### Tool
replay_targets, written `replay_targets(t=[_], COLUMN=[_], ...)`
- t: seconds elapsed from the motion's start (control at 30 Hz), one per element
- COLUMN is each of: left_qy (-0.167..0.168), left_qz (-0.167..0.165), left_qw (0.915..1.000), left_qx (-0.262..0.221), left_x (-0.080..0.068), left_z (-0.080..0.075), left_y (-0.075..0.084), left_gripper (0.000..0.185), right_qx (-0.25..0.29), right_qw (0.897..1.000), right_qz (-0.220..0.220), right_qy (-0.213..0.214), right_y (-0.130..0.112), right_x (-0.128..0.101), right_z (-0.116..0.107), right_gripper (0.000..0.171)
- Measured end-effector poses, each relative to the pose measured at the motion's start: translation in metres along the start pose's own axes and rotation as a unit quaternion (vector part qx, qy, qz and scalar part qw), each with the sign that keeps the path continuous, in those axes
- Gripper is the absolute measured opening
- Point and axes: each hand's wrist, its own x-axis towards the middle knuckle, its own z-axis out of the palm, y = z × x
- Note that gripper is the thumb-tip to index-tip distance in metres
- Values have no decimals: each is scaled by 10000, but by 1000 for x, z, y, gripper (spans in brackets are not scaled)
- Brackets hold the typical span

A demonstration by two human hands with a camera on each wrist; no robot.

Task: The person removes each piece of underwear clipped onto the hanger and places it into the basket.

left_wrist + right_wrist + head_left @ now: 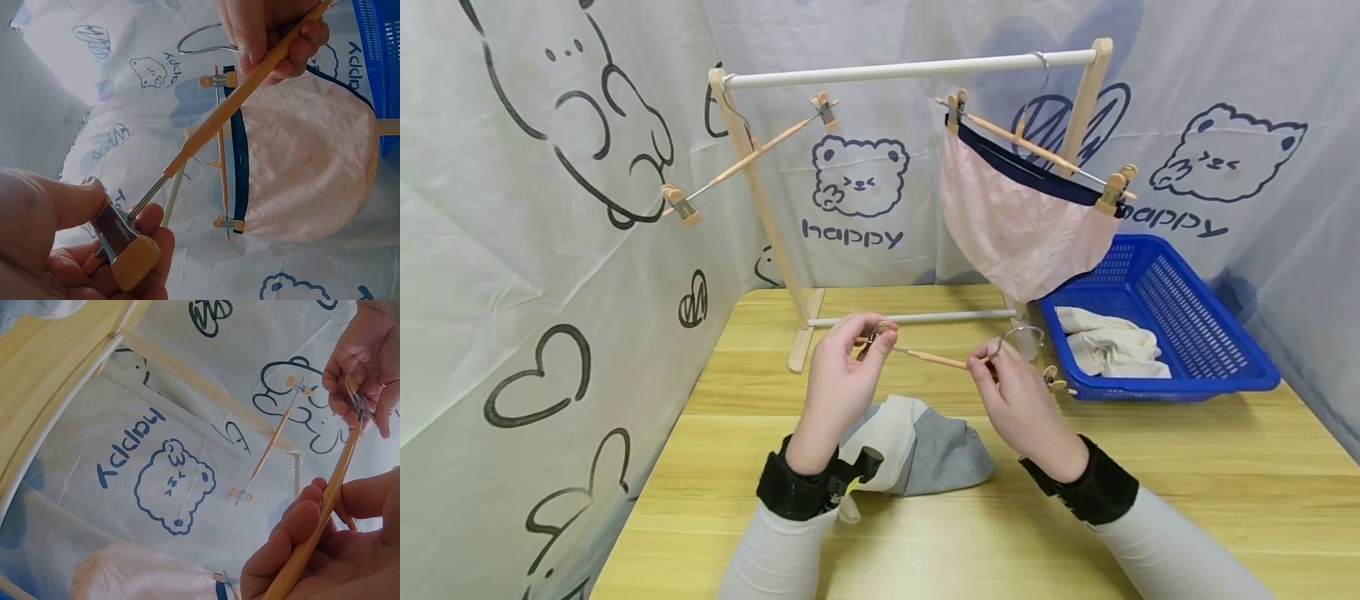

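Between my two hands, above the table, is a wooden clip hanger with a metal hook. My left hand pinches the clip at one end between thumb and fingers, as the left wrist view shows. My right hand holds the hanger's bar near its middle, by the hook. The other clip sticks out to the right of that hand, with nothing in it. Below the hands lies a crumpled grey and white cloth garment, partly hidden by the left wrist.
A wooden rack with a white rail stands behind. Pink briefs with a navy waistband hang from it at the right, a bare clip hanger at the left. The blue basket at right holds a cream cloth.
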Motion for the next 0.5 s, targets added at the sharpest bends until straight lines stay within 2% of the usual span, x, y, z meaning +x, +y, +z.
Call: replay_targets(t=[0.2, 0.5], left_qy=[-66, -347], left_qz=[11, -6], left_qw=[9999, 9988], left_qx=[113, 349], left_x=[0, 0], left_z=[0, 2], left_y=[-1, -3], left_gripper=[13, 17], right_qx=[-33, -145], right_qw=[9999, 9987], right_qz=[-71, -355], right_qy=[86, 324], right_y=[0, 3], right_x=[0, 1], right_z=[0, -1], right_gripper=[10, 8])
